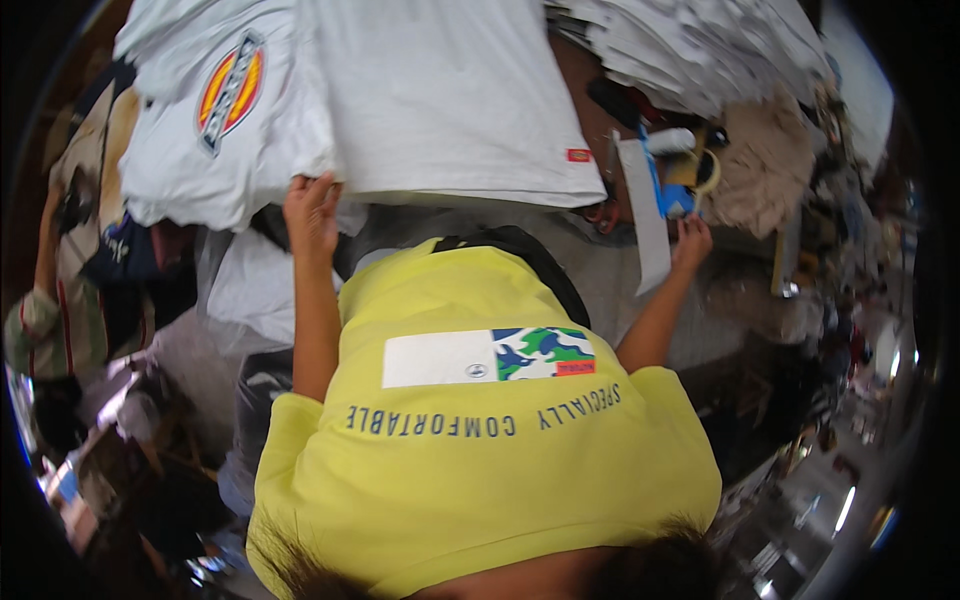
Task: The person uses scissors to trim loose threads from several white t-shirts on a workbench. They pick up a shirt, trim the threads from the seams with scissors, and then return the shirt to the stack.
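Head view: left hand [312, 212] lies with fingers [322, 190] spread and flat on the near edge of a folded white garment [450, 95], pressing rather than gripping. Right hand [692, 240] has its fingers pinched on the lower end of a long white paper strip [645, 215]. Garment sits on the table [600, 280] ahead, beside another white shirt with a round orange-and-yellow print [232, 88].

Judgement: the cloth is soft, light and limp and would sag if lifted by one corner; best taken at the folded edge. The strip is thin, bends easily and could crease.

Beyond lie stacked white cloth [700, 45] and a blue-handled tool [672, 195]. The person wears a yellow shirt [480, 440].
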A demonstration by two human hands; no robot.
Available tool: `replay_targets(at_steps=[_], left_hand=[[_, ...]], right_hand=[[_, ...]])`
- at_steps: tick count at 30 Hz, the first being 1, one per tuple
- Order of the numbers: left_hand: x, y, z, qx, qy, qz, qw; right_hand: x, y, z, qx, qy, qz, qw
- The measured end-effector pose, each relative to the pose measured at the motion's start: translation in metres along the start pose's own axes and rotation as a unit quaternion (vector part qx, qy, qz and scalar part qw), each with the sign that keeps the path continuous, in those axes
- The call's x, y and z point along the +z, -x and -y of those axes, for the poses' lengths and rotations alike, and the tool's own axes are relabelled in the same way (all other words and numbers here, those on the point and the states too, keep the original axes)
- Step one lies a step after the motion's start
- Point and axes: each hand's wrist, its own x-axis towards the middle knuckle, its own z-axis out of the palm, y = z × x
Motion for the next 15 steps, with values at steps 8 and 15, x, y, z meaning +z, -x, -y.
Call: replay_targets(at_steps=[8,15], left_hand=[[0.001,0.007,-0.014,-0.029,0.025,0.004,0.999],[-0.003,-0.002,-0.023,-0.074,0.141,-0.056,0.986]], right_hand=[[0.006,0.002,0.007,-0.092,0.195,0.010,0.976],[-0.015,0.007,0.013,-0.139,0.291,-0.096,0.942]])
